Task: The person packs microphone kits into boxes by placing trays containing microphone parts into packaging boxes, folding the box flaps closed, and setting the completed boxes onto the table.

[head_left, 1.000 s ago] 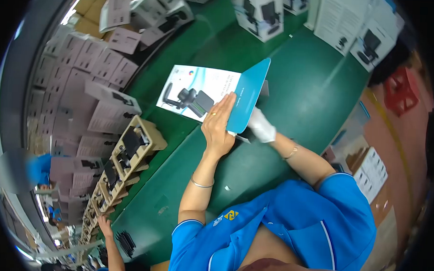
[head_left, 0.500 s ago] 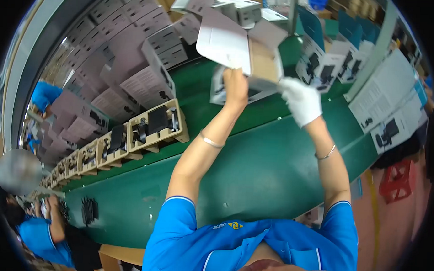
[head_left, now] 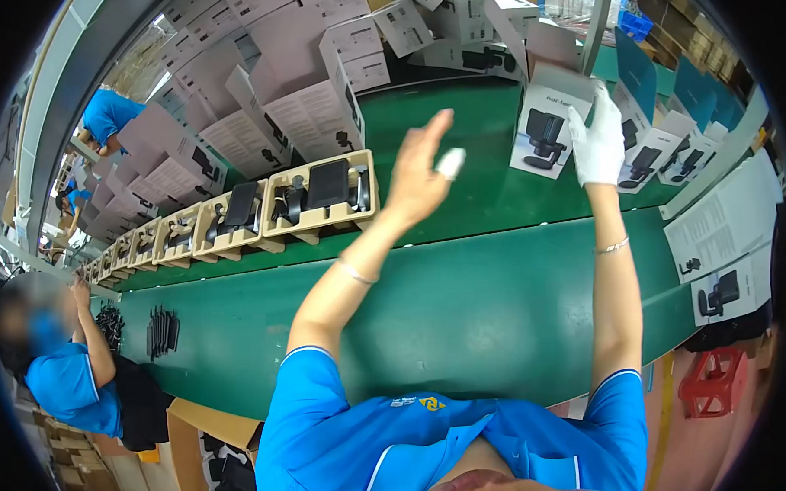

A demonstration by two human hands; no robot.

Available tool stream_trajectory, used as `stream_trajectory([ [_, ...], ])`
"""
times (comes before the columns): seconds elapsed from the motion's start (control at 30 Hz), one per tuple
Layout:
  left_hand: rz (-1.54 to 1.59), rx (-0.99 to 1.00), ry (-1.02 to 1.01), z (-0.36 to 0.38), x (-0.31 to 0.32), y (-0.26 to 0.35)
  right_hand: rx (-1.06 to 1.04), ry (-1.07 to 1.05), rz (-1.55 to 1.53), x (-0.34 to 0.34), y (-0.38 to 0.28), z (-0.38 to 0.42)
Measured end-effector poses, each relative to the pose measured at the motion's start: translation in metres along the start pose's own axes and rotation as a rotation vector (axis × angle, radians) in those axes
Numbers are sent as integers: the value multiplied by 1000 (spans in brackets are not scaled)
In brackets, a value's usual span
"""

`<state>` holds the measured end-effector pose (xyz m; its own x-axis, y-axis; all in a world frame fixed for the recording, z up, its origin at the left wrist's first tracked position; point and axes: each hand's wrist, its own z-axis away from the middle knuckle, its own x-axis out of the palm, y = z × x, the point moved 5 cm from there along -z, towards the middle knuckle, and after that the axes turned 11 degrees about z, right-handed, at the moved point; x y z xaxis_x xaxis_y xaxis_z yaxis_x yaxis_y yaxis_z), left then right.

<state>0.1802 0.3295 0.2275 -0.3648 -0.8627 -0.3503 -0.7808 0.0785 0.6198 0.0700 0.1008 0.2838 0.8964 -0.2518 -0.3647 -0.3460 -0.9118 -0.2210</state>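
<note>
Head view: right hand [head_left: 597,142], white-gloved, is gripping the top edge of a printed product box [head_left: 546,130] standing upright on the green conveyor belt [head_left: 495,310]. Left hand [head_left: 420,167] is hovering bare, fingers spread wide, holding nothing, near a cardboard tray [head_left: 318,198].

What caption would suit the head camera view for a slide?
Gloved right hand rests on a printed product box on the green conveyor; bare left hand is raised, open.
</note>
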Motion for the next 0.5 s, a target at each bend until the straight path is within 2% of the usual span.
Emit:
stream_trajectory([
  [0.03,-157,35,35,6,-26,-15,-19,126,6,-13,-17,6],
  [0.07,-286,41,101,12,-55,-32,-23,94,9,-19,-38,16],
  [0.1,-416,47,164,17,-84,-45,44,-164,-43,-9,-51,32],
  [0.13,-591,-66,146,21,-108,-56,76,-339,-182,7,-72,55],
  [0.17,-896,-135,132,25,-125,-71,109,-512,-324,24,-97,82],
  [0.2,-1201,-200,114,33,-140,-91,324,-758,-632,39,-120,109],
  [0.23,-1228,-329,28,50,-154,-118,388,-901,-672,60,-140,135],
  [0.27,-1249,-454,-50,63,-162,-143,585,-1095,-837,79,-160,158],
  [0.3,-1256,-446,-47,69,-165,-150,703,-1212,-909,87,-178,170],
  [0.37,-904,-702,-61,85,-172,-171,879,-1424,-1019,96,-212,184],
  [0.4,-912,-698,-60,82,-174,-167,878,-1422,-1028,100,-216,186],
  [0.5,-862,-793,-124,79,-168,-152,987,-1211,-1236,114,-224,201],
])
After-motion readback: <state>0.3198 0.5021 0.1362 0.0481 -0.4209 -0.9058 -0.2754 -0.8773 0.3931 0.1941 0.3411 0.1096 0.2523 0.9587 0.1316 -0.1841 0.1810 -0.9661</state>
